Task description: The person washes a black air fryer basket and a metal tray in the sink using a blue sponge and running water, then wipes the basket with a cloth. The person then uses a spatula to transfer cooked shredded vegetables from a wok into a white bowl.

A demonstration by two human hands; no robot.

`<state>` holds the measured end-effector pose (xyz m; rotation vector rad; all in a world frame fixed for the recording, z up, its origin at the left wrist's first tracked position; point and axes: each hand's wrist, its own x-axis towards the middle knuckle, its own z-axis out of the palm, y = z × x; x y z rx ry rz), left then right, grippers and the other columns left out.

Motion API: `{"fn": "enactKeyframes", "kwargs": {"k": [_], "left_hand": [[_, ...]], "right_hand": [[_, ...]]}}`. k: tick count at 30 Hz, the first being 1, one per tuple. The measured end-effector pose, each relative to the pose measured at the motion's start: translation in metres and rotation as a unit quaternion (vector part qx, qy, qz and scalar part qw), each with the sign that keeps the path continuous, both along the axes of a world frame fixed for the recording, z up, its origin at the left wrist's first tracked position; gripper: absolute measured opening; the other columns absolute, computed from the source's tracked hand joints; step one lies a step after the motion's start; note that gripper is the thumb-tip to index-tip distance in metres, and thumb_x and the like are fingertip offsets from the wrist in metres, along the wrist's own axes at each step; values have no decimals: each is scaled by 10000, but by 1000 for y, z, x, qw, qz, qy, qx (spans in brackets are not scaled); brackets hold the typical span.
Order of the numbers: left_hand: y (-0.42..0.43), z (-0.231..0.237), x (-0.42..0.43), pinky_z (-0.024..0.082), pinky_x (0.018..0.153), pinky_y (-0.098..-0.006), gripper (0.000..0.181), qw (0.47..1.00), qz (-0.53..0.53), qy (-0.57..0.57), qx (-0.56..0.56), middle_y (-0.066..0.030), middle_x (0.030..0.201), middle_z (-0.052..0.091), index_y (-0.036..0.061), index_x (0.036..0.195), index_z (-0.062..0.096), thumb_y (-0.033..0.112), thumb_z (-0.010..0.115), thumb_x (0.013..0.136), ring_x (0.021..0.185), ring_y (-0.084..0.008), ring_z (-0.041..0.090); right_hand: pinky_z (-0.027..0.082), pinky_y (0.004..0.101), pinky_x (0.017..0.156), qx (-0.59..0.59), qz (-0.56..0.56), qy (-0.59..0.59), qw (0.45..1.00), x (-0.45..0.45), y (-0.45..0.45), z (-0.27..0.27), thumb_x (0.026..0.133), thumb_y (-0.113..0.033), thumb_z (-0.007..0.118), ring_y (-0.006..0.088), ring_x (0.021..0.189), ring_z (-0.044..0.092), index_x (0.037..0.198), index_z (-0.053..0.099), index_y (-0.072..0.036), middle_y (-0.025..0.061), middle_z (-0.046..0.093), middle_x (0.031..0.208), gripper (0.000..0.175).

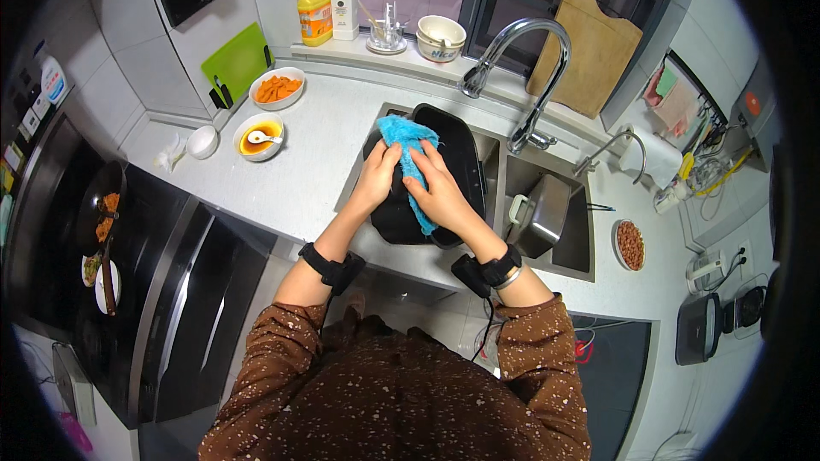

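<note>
A fluffy blue cleaning cloth is gathered between my two hands, above a black basin-like container. My left hand grips the cloth's left side. From the right, my right hand presses on it with the fingers spread across the fabric. The black container lies over the left bowl of the steel sink and hides most of it. Its exact kind is hard to make out under the cloth and hands.
A chrome faucet arches over the sink. In the right bowl sits a metal container. Left on the counter are a bowl of sliced carrots and a bowl of dark sauce with a spoon. A peanut dish stands at right.
</note>
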<state>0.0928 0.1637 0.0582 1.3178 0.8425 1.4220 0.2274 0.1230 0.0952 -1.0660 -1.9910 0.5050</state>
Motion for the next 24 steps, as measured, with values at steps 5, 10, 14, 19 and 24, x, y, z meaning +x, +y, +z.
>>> {"fn": "enactKeyframes", "kwargs": {"k": [5,10,14,19,24], "left_hand": [[-9,11,16,388,673,-284,301,995,40,86,27,-89,765,531,8,901,469,297,402,855,721,-149,492],[-23,33,13,393,727,-289,363,969,-31,243,43,-123,843,534,7,969,451,332,476,810,798,-178,511],[-36,42,13,370,821,-286,410,967,-128,215,39,-105,963,526,2,1071,431,268,519,772,901,-176,495],[-46,51,8,378,706,-234,278,983,-64,167,-30,-34,812,509,-11,950,475,188,485,756,770,-104,462],[-63,57,8,378,646,-225,215,994,-40,91,-55,14,746,478,22,905,487,148,483,731,695,-80,441]], "right_hand": [[332,324,903,-25,21,70,997,16,-5,-2,760,-113,542,291,1086,425,1188,380,-16,185,427,1166,468],[340,322,888,-24,-12,149,988,19,-9,-8,756,-100,546,262,1060,445,1183,387,-11,159,453,1140,464],[354,323,871,10,7,168,986,22,-12,-9,757,-94,536,278,1029,455,1166,410,-17,165,460,1100,435],[351,304,838,-26,50,92,994,21,12,8,781,-183,504,284,945,444,1166,422,-25,171,426,996,424],[359,390,826,-13,-43,122,992,28,76,16,813,-280,440,392,944,451,1166,403,-31,270,476,994,433]]}}
